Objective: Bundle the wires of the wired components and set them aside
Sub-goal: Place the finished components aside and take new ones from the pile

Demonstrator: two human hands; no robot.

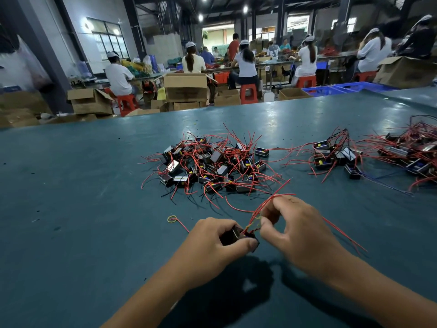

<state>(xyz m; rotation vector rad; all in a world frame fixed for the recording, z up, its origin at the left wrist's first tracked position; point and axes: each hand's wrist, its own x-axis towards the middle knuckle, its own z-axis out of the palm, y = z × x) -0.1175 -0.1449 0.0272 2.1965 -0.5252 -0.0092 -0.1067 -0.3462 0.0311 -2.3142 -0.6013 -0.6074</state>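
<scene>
- Currently the left hand [212, 242] is gripping a small black box-shaped wired component [233, 235] just above the teal surface [82, 209], fingers clenched round its body.
- Right hand [295, 230] is pinching the component's thin red wires [264, 204] near their root; a yellowish elastic band [256, 221] seems to be going on there.
- Judgement: gathering all strands parallel before looping, keeping the band close to the box.
- Unsorted pile of black components [212, 164] is lying beyond; a spare yellow band [172, 219] is lying nearby.
</scene>
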